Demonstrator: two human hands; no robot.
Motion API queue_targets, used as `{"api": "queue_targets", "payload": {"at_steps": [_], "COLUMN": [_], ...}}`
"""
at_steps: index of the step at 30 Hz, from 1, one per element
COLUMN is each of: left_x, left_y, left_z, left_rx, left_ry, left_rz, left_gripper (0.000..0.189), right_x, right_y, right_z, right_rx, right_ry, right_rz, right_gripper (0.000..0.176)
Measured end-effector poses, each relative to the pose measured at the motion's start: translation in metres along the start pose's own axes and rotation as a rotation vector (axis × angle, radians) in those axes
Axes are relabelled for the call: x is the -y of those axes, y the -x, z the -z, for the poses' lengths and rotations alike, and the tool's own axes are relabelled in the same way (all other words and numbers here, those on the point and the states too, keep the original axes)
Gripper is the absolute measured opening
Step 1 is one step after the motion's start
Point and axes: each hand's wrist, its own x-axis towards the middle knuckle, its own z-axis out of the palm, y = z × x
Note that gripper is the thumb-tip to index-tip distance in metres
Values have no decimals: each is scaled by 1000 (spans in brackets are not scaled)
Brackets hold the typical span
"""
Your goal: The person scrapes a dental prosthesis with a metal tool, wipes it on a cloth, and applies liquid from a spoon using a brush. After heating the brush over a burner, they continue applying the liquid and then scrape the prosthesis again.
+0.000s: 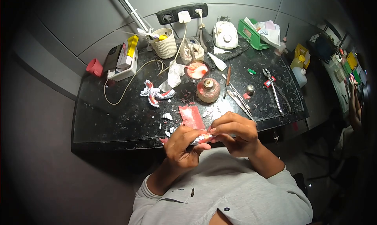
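My left hand (181, 148) grips a white plaster dental model (203, 139) with pink wax along it, just over the desk's front edge. Fingers and thumb of my right hand (238, 133) are pinched at the model's right end, partly hiding it. Right behind the hands lies a pink wax sheet (191, 116), with white plaster fragments (167, 116) to its left. Farther back, more plaster dental models (152, 93) with pink wax lie in a cluster. A round, stained spirit burner (208, 92) stands beyond the wax sheet, below a pan of pink wax (197, 70).
A brown-handled wax knife (228, 80), metal tools (238, 100) and long pliers (273, 92) lie to the right. Along the back stand a woven basket (164, 44), a white control box (225, 35) and a green bin (251, 35). A cable (125, 93) loops across the left. Another person's arm (355, 103) shows far right.
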Motion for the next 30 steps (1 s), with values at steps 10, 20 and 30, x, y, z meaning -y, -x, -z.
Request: {"api": "queue_targets", "payload": {"at_steps": [10, 20, 30], "left_x": [5, 16, 15], "left_y": [1, 8, 4], "left_z": [1, 3, 0], "left_rx": [34, 36, 46], "left_ry": [45, 152, 284], "left_rz": [-28, 36, 71], "left_gripper": [35, 36, 38], "right_x": [-5, -3, -1], "right_y": [0, -2, -2], "right_z": [3, 2, 4], "right_rx": [72, 91, 98], "right_ry": [-100, -86, -20], "right_rz": [-72, -122, -54], "right_gripper": [34, 29, 27]}}
